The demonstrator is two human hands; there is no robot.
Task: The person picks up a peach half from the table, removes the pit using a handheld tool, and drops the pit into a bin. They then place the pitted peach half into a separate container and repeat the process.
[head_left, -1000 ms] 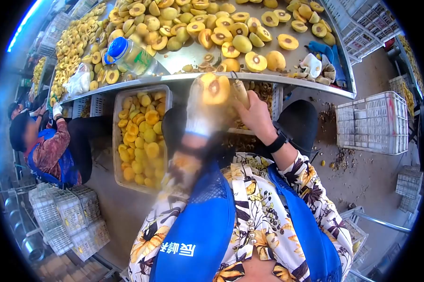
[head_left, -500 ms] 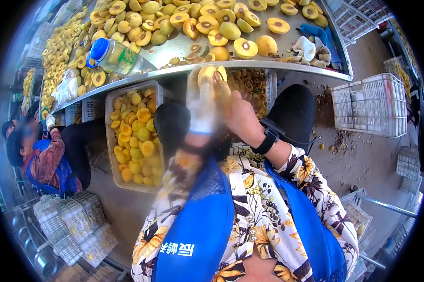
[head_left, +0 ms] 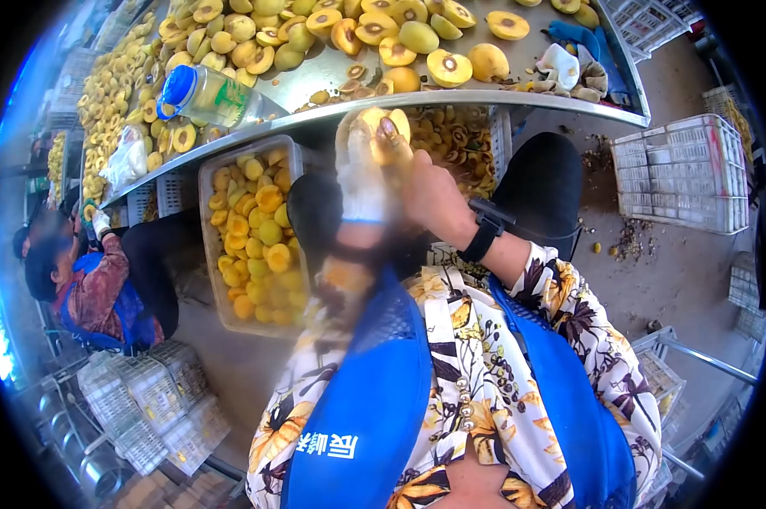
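My left hand (head_left: pixel 357 174), in a white glove and blurred, is closed around a halved yellow peach (head_left: pixel 397 121) with its cut side and brownish centre showing. Bare and curled up, my right hand (head_left: pixel 436 193) is against the lower right of the fruit. Whatever its fingers grip is hidden. Both hands are over my lap, just in front of the metal table edge. Below them, partly behind my hands, is a crate of cut peach halves (head_left: pixel 459 140).
Many peaches lie on the metal table (head_left: pixel 302 87), beside a blue-capped bottle (head_left: pixel 221 97). A clear tub (head_left: pixel 300 161) of pitted halves stands left of my knee. A white crate (head_left: pixel 680 174) is on the floor at right. Another person (head_left: pixel 98 288) sits at far left.
The view has shifted slightly. Both hands stay together at the peach, whose brownish centre is turned a little differently. No fruit has visibly been let go.
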